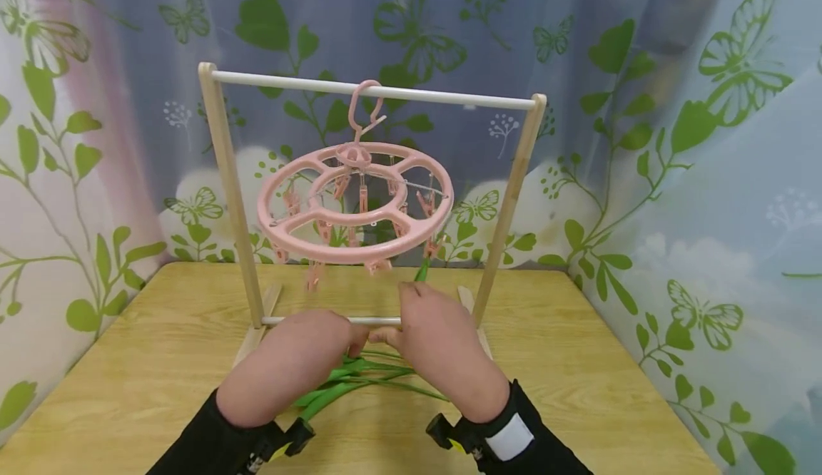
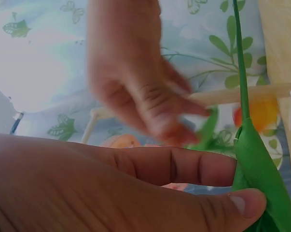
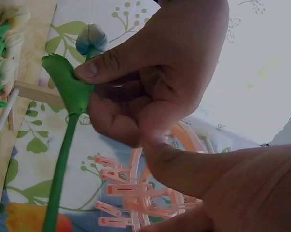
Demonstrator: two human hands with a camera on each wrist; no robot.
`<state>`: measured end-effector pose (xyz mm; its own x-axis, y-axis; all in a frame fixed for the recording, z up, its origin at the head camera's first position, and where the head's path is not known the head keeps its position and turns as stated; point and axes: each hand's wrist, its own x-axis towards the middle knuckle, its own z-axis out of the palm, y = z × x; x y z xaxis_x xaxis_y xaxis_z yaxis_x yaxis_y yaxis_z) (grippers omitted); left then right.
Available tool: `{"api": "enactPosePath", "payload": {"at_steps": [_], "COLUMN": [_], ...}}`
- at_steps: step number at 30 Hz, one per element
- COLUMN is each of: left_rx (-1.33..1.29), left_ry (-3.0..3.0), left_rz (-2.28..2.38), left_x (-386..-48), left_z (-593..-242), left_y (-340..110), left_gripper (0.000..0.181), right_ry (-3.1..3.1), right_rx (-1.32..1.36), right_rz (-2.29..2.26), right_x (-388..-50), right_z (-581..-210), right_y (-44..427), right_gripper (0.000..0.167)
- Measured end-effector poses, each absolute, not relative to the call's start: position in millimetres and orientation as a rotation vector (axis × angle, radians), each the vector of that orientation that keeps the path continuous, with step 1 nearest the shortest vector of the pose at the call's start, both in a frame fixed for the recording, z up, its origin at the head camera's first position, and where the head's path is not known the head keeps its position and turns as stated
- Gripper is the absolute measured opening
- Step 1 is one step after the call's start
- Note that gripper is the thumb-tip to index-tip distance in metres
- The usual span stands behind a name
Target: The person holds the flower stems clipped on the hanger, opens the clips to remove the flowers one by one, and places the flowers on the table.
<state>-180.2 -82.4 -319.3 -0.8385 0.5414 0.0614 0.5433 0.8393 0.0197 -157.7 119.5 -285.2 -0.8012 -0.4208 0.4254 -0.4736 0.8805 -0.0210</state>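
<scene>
My left hand [image 1: 302, 346] pinches a green leaf [image 3: 70, 87] of an artificial tulip between thumb and fingers. Its bluish bloom [image 3: 91, 39] shows just beyond that hand in the right wrist view, and the thin stem [image 2: 242, 63] appears in the left wrist view. My right hand [image 1: 443, 332] is close beside, blurred in the left wrist view, its fingers loosely bent with nothing seen between them. Behind the hands is an orange-yellow tulip [image 2: 261, 113]. A green leaf [image 1: 422, 269] shows below a clip [image 1: 433, 247] of the pink round hanger [image 1: 353, 252].
The hanger hooks over the white top bar [image 1: 449, 95] of a wooden rack [image 1: 231, 190]. Green stems [image 1: 359, 375] lie on the wooden table [image 1: 128, 361] under the hands. Pale tulips [image 3: 12, 46] show in the right wrist view. A patterned curtain [image 1: 693, 211] surrounds the table.
</scene>
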Motion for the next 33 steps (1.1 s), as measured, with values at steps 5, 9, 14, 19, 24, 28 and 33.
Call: {"api": "enactPosePath", "payload": {"at_steps": [5,9,14,19,24,28,33], "left_rx": [-0.831,-0.829,-0.851,-0.824,-0.817,-0.829,-0.866], "left_ry": [-2.966,-2.965,-2.917,-2.906,-2.917,-2.947,-2.963], "left_rz": [-0.089,-0.092,-0.063,-0.031,-0.060,-0.097,-0.101], "left_x": [-143.5,-146.9,-148.7,-150.8,-153.5,-156.0,-157.6], "left_z": [-279.7,-275.6,-272.7,-271.8,-272.6,-274.1,-278.0], "left_y": [-84.2,-87.2,-91.6,-93.9,-96.1,-97.0,-97.3], "left_gripper": [0.017,0.020,0.021,0.023,0.020,0.019,0.023], "right_ry": [-2.818,-2.894,-2.881,-2.884,-2.939,-2.972,-2.972], "right_rx": [0.680,0.725,0.805,0.876,0.918,0.931,0.946], "right_rz": [0.143,0.169,0.117,0.129,0.212,0.246,0.211], "right_x": [-160.9,-161.7,-162.9,-163.7,-164.9,-168.1,-171.5], "right_z": [-283.8,-281.8,-284.1,-286.0,-287.9,-290.9,-294.8], "right_y": [118.8,120.2,123.7,123.9,122.4,120.6,119.4], "right_gripper": [0.040,0.020,0.007,0.005,0.008,0.006,0.005]}}
